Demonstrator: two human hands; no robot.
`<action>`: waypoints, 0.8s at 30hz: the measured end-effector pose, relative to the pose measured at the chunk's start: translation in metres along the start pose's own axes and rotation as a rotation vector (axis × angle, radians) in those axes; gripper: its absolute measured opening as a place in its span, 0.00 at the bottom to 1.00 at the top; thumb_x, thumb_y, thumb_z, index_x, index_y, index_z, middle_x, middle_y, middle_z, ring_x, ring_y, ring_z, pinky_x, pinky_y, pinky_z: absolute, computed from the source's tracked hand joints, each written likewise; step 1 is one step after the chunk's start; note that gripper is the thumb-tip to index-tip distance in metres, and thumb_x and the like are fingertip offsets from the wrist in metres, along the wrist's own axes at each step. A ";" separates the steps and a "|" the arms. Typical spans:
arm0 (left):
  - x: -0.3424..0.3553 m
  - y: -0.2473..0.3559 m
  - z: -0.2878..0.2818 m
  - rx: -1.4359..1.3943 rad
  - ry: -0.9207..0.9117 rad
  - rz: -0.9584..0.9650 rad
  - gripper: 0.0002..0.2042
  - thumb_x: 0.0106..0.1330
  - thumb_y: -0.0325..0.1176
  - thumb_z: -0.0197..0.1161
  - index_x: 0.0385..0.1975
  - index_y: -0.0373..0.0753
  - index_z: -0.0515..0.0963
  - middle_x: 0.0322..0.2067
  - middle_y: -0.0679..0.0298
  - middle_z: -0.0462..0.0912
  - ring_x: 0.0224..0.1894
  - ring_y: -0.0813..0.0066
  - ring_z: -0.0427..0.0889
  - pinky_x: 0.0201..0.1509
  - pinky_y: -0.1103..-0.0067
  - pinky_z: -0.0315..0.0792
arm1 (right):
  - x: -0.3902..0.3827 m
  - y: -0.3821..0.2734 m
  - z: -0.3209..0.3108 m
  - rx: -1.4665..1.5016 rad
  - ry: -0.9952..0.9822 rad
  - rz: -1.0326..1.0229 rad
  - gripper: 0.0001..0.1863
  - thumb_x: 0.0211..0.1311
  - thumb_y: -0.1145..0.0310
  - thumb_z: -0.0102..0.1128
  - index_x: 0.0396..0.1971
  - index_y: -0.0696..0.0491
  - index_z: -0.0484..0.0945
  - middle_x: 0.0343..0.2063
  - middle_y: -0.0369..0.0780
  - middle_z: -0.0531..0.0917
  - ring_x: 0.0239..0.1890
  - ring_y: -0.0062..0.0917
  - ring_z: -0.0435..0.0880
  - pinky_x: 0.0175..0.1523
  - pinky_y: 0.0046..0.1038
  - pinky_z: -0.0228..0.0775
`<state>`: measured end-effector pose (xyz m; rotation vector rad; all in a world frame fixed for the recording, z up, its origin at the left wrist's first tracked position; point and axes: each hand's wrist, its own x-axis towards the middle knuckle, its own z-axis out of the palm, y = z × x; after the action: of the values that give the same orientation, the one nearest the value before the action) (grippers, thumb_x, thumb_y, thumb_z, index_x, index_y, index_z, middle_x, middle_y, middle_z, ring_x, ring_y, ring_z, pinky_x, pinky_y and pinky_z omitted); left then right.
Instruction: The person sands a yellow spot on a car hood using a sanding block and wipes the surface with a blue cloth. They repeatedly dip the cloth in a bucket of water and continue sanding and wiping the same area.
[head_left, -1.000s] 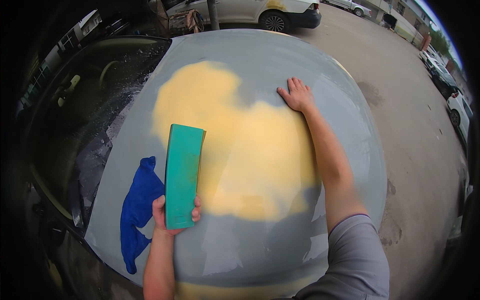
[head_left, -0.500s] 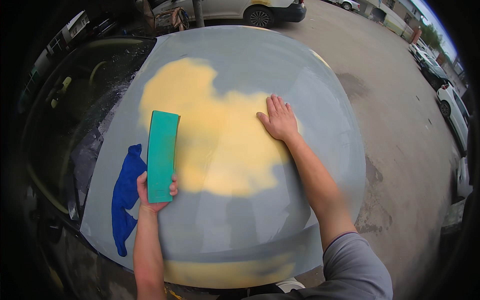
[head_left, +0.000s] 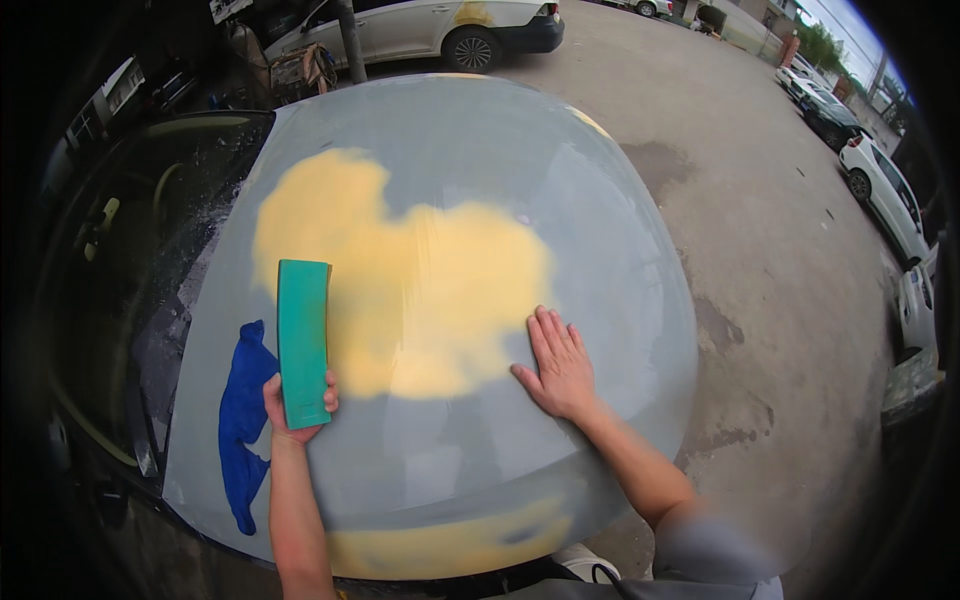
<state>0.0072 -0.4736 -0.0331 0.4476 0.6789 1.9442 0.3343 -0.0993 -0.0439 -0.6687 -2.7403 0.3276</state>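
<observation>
A grey car hood (head_left: 480, 450) with a broad patch of yellow filler (head_left: 430, 290) spreads out in front of me. My left hand (head_left: 300, 405) is wrapped round the lower end of a long green sanding block (head_left: 303, 335), over the hood's left part. Flat on the hood, fingers stretched, lies my right hand (head_left: 557, 365), just off the lower right edge of the yellow patch. Beside my left hand a crumpled blue cloth (head_left: 243, 420) rests on the hood. What lies on the block's underside is hidden.
The windshield (head_left: 120, 280) borders the hood on the left, with dusty sheeting along its base. Beyond the far edge stands a silver car (head_left: 410, 30) near a post (head_left: 351, 40). Several parked cars, one a white car (head_left: 885, 190), line the right side of the concrete yard (head_left: 750, 260).
My right hand has slid toward me, from the yellow patch's right side onto grey surface. The left hand still holds the sanding block. The whole view has shifted slightly.
</observation>
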 end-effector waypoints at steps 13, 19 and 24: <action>0.001 -0.003 -0.006 -0.066 0.043 -0.046 0.36 0.77 0.64 0.57 0.75 0.43 0.74 0.56 0.42 0.82 0.44 0.54 0.83 0.43 0.64 0.79 | 0.346 0.111 0.035 -0.061 0.068 0.111 0.48 0.80 0.33 0.48 0.82 0.58 0.66 0.85 0.50 0.64 0.88 0.42 0.57 0.88 0.54 0.48; 0.002 0.003 -0.006 -0.020 0.052 -0.061 0.35 0.78 0.63 0.56 0.73 0.43 0.76 0.54 0.46 0.83 0.43 0.56 0.82 0.42 0.66 0.78 | 0.205 0.080 0.029 -0.035 0.035 0.075 0.47 0.82 0.34 0.47 0.83 0.58 0.62 0.85 0.51 0.62 0.88 0.45 0.56 0.88 0.54 0.47; 0.009 0.002 -0.001 -0.081 -0.002 -0.054 0.36 0.77 0.63 0.58 0.72 0.39 0.76 0.55 0.43 0.83 0.46 0.55 0.85 0.45 0.66 0.81 | 0.050 0.059 0.013 -0.092 0.107 0.029 0.44 0.82 0.41 0.54 0.83 0.58 0.62 0.84 0.53 0.63 0.86 0.49 0.60 0.86 0.57 0.51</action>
<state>0.0012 -0.4665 -0.0329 0.3777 0.6031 1.9125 0.3120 -0.0261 -0.0616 -0.7284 -2.6593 0.1682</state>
